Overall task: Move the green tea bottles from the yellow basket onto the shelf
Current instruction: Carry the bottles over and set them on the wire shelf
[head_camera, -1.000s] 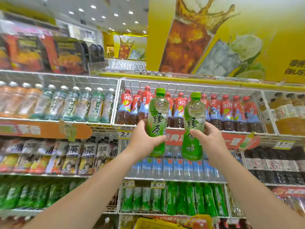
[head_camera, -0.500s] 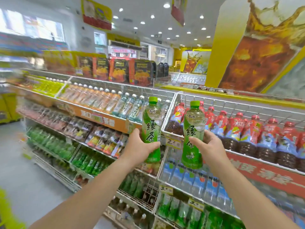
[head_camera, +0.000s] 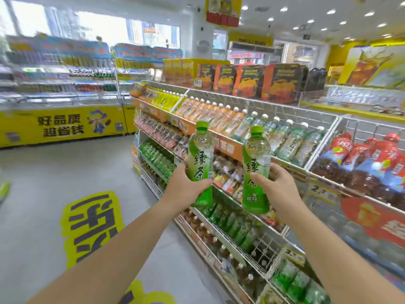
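Observation:
I hold two upright green tea bottles in front of me, at chest height. My left hand grips the left green tea bottle round its lower half. My right hand grips the right green tea bottle the same way. Both have green caps and green labels with large characters. Behind them runs the wire drinks shelf, its rows full of bottles. More green tea bottles lie in a lower row of that shelf to the left. The yellow basket is out of view.
The shelf unit runs away to the left, with orange and clear drinks on top, red-capped tea at right and boxed goods above. Grey floor with a yellow sticker lies at left. A yellow freezer counter stands at the far left.
My view has swung left, from facing the shelf to looking along the aisle. Both hands still hold their bottles the same way, side by side.

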A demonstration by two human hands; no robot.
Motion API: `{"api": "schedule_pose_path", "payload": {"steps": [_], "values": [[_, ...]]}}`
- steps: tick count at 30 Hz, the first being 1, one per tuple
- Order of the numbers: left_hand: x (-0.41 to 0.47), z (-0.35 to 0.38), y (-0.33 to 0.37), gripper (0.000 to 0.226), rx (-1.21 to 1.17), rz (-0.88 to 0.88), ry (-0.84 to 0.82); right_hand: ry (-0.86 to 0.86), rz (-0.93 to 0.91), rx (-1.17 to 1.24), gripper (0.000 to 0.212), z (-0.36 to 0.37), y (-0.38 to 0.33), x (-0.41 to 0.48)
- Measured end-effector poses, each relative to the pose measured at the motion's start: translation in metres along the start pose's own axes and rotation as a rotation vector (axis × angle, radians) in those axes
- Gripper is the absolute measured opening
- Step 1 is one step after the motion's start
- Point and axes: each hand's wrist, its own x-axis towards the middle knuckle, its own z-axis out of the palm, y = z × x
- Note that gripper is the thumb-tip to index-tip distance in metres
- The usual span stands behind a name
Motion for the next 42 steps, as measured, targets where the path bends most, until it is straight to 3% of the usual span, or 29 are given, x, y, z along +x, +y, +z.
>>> {"api": "schedule_pose_path", "payload": {"steps": [3,7,8,12,13,16,20,25,29,32,38,42], "values": [[0.013,-0.035,-0.017,0.037,0.005,-0.014,0.033,-0.034,0.003,-0.028,0.045,0.045,-0.002,0.014],[0.038,-0.084,-0.038,0.040,0.036,-0.007,0.059,-0.056,0.016,-0.020,0.026,0.104,0.003,0.036],[0.046,-0.097,-0.043,0.038,0.040,-0.006,0.056,-0.050,0.020,-0.023,0.033,0.118,0.005,0.041],[0.083,-0.141,-0.064,0.042,0.039,0.002,0.003,-0.016,0.054,-0.035,0.095,0.169,0.018,0.066],[0.093,-0.150,-0.071,0.043,0.041,0.000,-0.011,-0.008,0.057,-0.021,0.100,0.179,0.024,0.072],[0.122,-0.167,-0.092,0.040,0.046,-0.030,-0.050,0.030,0.087,-0.021,0.075,0.204,0.039,0.080],[0.153,-0.165,-0.121,0.039,0.069,-0.078,-0.143,0.066,0.116,-0.063,0.021,0.220,0.065,0.087],[0.178,-0.133,-0.158,0.041,0.075,-0.139,-0.286,0.182,0.210,-0.104,0.053,0.218,0.098,0.091],[0.194,-0.095,-0.188,0.045,0.121,-0.183,-0.384,0.248,0.325,-0.071,0.062,0.204,0.133,0.092],[0.206,-0.065,-0.210,0.052,0.184,-0.195,-0.451,0.303,0.386,-0.096,0.080,0.192,0.167,0.092],[0.239,-0.005,-0.258,0.059,0.347,-0.201,-0.597,0.414,0.497,-0.076,0.076,0.177,0.235,0.090],[0.260,0.037,-0.289,0.052,0.384,-0.214,-0.722,0.470,0.616,-0.054,0.048,0.170,0.279,0.089]]}}
